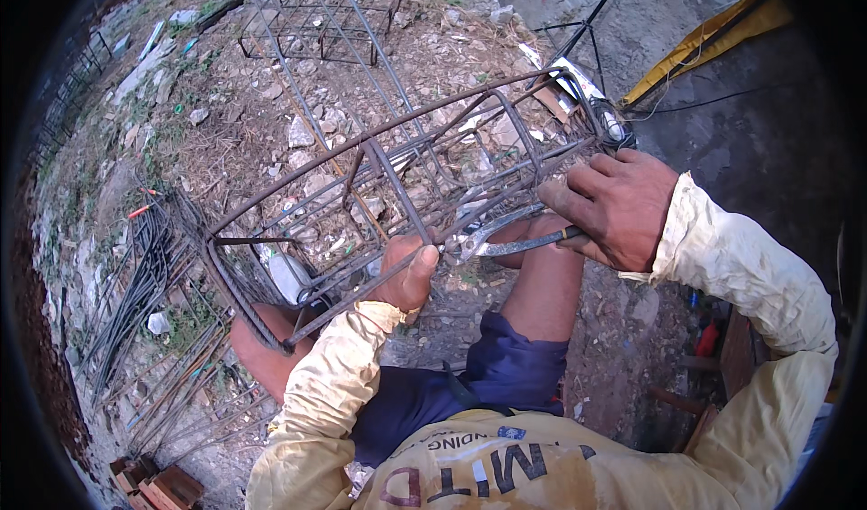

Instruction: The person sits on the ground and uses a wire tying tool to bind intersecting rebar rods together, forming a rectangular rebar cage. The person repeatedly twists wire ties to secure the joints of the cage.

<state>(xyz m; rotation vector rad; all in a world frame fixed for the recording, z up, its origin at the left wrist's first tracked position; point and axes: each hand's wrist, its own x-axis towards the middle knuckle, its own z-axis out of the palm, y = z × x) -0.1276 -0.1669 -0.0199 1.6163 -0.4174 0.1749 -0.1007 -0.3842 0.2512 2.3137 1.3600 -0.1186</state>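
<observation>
A rebar cage (395, 183) of rusty long bars and bent ties lies across my lap and knees, tilted up to the right. In my right hand (623, 205) is a pair of pincers (467, 247), its handles spread apart and its jaws at a crossing of bars on the cage's near side. My left hand (404, 273) is closed around the cage just left of the jaws, with the thumb up beside the crossing. Whether it also holds a tie wire there is too small to tell.
Another rebar cage (321, 50) and long rods lie on the rubble at the back. A bundle of dark rods (144, 284) is at left, bricks (158, 485) at lower left. A yellow strip (704, 45) stretches across the back right.
</observation>
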